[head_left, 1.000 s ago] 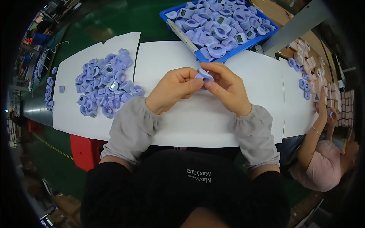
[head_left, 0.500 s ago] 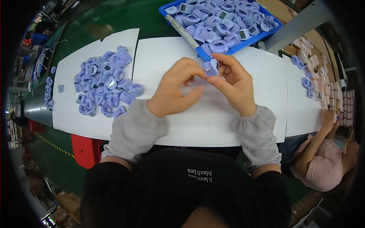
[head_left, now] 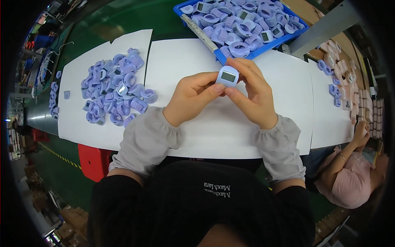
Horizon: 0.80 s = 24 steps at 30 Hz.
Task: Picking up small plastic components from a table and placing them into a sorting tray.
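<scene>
Lavender and small, the device [head_left: 227,76] is pinched in the fingertips [head_left: 216,88] of your left hand [head_left: 190,97] and right hand [head_left: 257,97], its grey screen [head_left: 228,77] facing you, above the white sheet [head_left: 214,133] near the blue tray [head_left: 272,45], while similar devices [head_left: 116,87] lie heaped to your left

Holds left hand [head_left: 189,98] and right hand [head_left: 256,98] close together ahead of the torso [head_left: 185,210], pinching with curled fingers [head_left: 249,71] and inward-pointing thumbs [head_left: 212,92], on converging forearms [head_left: 150,131].
</scene>
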Each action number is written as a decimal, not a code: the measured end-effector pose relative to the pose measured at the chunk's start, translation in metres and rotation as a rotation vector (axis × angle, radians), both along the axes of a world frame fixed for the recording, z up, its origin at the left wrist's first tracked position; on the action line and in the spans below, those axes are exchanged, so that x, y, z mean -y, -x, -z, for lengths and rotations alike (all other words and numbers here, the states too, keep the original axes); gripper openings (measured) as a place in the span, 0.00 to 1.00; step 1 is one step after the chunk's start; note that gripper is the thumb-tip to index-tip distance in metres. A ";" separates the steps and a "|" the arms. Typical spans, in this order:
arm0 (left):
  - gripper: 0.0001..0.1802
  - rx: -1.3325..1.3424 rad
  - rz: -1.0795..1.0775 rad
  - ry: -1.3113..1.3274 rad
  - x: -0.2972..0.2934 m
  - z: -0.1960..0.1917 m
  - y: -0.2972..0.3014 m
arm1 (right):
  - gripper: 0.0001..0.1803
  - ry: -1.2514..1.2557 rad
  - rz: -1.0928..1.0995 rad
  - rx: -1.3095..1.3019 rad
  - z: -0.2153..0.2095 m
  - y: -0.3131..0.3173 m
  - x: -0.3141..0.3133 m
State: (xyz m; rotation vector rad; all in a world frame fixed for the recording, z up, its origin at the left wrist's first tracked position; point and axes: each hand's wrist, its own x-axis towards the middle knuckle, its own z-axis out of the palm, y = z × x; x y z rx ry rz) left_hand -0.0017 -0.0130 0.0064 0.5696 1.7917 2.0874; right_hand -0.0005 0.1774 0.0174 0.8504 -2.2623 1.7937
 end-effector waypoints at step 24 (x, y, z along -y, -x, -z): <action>0.18 0.018 0.026 -0.052 -0.005 0.003 -0.001 | 0.24 0.055 -0.033 0.191 0.005 -0.002 -0.002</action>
